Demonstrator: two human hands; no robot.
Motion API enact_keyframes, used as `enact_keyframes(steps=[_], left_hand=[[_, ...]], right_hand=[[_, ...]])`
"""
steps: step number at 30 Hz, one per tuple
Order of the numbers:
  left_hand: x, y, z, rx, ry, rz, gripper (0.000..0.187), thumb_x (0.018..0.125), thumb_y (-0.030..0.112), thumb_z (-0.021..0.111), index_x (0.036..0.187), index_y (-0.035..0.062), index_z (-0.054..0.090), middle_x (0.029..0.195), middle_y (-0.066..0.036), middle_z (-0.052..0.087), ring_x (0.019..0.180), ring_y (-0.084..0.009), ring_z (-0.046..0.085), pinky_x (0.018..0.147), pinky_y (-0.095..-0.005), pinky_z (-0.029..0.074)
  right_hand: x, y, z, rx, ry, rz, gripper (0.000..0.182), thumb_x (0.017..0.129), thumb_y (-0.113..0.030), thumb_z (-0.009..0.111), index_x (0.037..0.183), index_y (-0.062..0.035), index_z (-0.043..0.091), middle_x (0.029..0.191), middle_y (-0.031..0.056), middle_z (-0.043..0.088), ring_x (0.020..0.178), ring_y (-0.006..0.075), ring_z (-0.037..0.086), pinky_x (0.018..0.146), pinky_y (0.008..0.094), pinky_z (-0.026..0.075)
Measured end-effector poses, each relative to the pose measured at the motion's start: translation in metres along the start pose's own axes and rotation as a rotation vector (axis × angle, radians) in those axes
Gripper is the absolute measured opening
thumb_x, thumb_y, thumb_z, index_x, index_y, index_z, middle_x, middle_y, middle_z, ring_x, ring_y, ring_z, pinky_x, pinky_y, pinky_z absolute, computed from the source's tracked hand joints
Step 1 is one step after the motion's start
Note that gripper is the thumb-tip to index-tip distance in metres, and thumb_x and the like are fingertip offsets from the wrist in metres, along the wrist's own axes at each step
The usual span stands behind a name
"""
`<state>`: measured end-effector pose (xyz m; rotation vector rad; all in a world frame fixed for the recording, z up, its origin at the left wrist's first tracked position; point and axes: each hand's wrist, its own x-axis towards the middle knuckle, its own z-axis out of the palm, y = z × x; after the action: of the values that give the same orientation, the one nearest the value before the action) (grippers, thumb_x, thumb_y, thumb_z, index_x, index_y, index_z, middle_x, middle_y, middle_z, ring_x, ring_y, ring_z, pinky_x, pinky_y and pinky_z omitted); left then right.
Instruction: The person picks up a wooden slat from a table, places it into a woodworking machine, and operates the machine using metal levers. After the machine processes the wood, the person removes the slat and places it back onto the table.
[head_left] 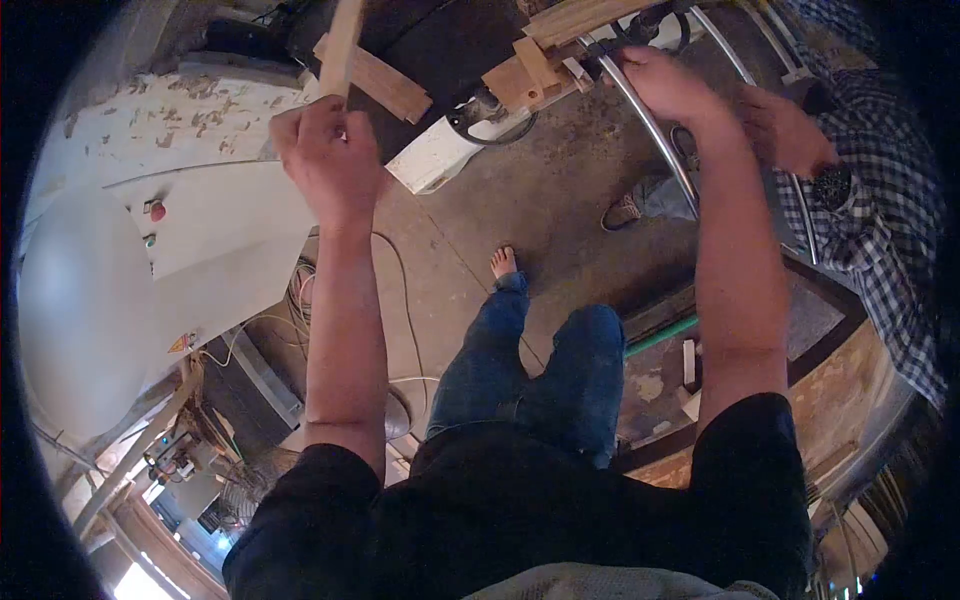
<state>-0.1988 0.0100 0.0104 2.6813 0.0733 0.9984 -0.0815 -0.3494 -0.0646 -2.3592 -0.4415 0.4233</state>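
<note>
My left hand (pixel 328 160) is raised in a fist around the lower end of a wooden strip (pixel 342 48), which runs up past the top edge. My right hand (pixel 672 88) reaches to the upper right, its fingers curled beside a curved metal tube (pixel 645 120). What the curled fingers hold, if anything, is hidden. Just beyond that hand is a black fitting (pixel 655 22). Another person's hand (pixel 785 130), with a dark wristwatch and a checked sleeve (pixel 880 170), is close to my right forearm.
A white machine panel (pixel 220 225) with a red button stands on the left. Wooden blocks (pixel 515 82) and a white machine part (pixel 435 155) lie ahead. Cables (pixel 300 290) trail on the floor. A dark-framed surface (pixel 660 390) is at right.
</note>
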Motion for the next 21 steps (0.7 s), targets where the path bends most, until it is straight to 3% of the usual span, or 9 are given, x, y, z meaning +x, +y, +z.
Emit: enact_keyframes(steps=[2, 4, 5, 7, 10, 11, 13, 19, 21], left_hand=[[-0.005, -0.016, 0.010, 0.106, 0.027, 0.076, 0.013, 0.075, 0.009, 0.065, 0.085, 0.0038, 0.072, 0.098, -0.012, 0.068, 0.092, -0.0306, 0.058, 0.082, -0.0419, 0.051], [-0.007, -0.017, 0.012, 0.236, -0.148, 0.036, 0.027, 0.077, 0.016, 0.068, 0.102, 0.0051, 0.071, 0.104, -0.018, 0.061, 0.104, -0.0347, 0.057, 0.086, -0.0463, 0.050], [-0.008, -0.010, 0.013, 0.239, -0.143, 0.039, 0.027, 0.077, 0.016, 0.068, 0.102, 0.0051, 0.071, 0.104, -0.018, 0.061, 0.104, -0.0347, 0.057, 0.086, -0.0463, 0.050], [-0.012, 0.009, 0.018, 0.140, -0.247, -0.150, 0.034, 0.079, 0.025, 0.069, 0.107, 0.0050, 0.070, 0.111, -0.023, 0.058, 0.111, -0.0367, 0.056, 0.092, -0.0473, 0.049], [-0.016, -0.014, 0.044, 0.151, -0.334, 0.004, 0.040, 0.080, 0.031, 0.070, 0.110, 0.0051, 0.068, 0.114, -0.024, 0.057, 0.113, -0.0388, 0.056, 0.095, -0.0473, 0.048], [-0.009, -0.001, 0.042, 0.152, -0.363, 0.056, 0.043, 0.080, 0.034, 0.071, 0.111, 0.0051, 0.068, 0.116, -0.025, 0.056, 0.114, -0.0395, 0.055, 0.096, -0.0473, 0.048], [0.008, 0.026, 0.036, 0.062, -0.289, -0.227, 0.049, 0.080, 0.040, 0.071, 0.116, 0.0060, 0.067, 0.119, -0.025, 0.057, 0.116, -0.0399, 0.055, 0.097, -0.0471, 0.048], [0.034, 0.000, 0.058, 0.221, -0.414, -0.214, 0.067, 0.077, 0.052, 0.073, 0.124, 0.0060, 0.062, 0.126, -0.026, 0.055, 0.119, -0.0395, 0.054, 0.099, -0.0471, 0.047], [0.031, -0.008, 0.062, 0.245, -0.406, -0.198, 0.069, 0.076, 0.053, 0.074, 0.125, 0.0065, 0.061, 0.125, -0.026, 0.055, 0.118, -0.0395, 0.054, 0.098, -0.0466, 0.048]], right_hand=[[0.001, 0.004, 0.005, 0.017, 0.029, -0.019, 0.030, 0.097, -0.025, 0.050, 0.110, -0.0025, 0.064, 0.085, 0.0109, 0.068, 0.080, 0.0230, 0.064, 0.075, 0.0375, 0.050], [-0.003, -0.002, 0.004, 0.042, 0.055, -0.036, 0.029, 0.098, -0.024, 0.049, 0.110, -0.0028, 0.064, 0.083, 0.0101, 0.067, 0.076, 0.0224, 0.064, 0.072, 0.0376, 0.050], [-0.006, -0.009, 0.001, 0.140, -0.021, 0.083, 0.029, 0.098, -0.024, 0.047, 0.110, -0.0034, 0.064, 0.082, 0.0102, 0.066, 0.072, 0.0216, 0.063, 0.068, 0.0375, 0.050], [-0.006, -0.016, -0.002, 0.238, -0.095, 0.200, 0.029, 0.099, -0.023, 0.046, 0.111, -0.0040, 0.064, 0.082, 0.0103, 0.066, 0.068, 0.0208, 0.063, 0.064, 0.0373, 0.050], [-0.005, -0.008, 0.006, 0.204, 0.005, 0.113, 0.029, 0.099, -0.023, 0.044, 0.111, -0.0048, 0.064, 0.080, 0.0094, 0.065, 0.061, 0.0191, 0.060, 0.057, 0.0367, 0.049], [-0.005, -0.009, 0.004, 0.180, 0.002, 0.114, 0.029, 0.098, -0.024, 0.047, 0.110, -0.0040, 0.064, 0.081, 0.0097, 0.065, 0.063, 0.0197, 0.061, 0.058, 0.0373, 0.049], [-0.004, -0.011, 0.000, 0.154, 0.001, 0.117, 0.029, 0.097, -0.026, 0.050, 0.109, -0.0032, 0.064, 0.083, 0.0100, 0.065, 0.066, 0.0204, 0.062, 0.059, 0.0378, 0.049], [0.008, 0.004, 0.002, 0.095, -0.107, 0.121, 0.033, 0.092, -0.031, 0.060, 0.106, -0.0020, 0.066, 0.087, 0.0113, 0.066, 0.074, 0.0227, 0.062, 0.066, 0.0384, 0.050], [0.010, 0.011, 0.002, -0.091, -0.081, -0.085, 0.034, 0.092, -0.031, 0.059, 0.107, -0.0015, 0.067, 0.090, 0.0147, 0.067, 0.079, 0.0262, 0.062, 0.074, 0.0388, 0.049]])
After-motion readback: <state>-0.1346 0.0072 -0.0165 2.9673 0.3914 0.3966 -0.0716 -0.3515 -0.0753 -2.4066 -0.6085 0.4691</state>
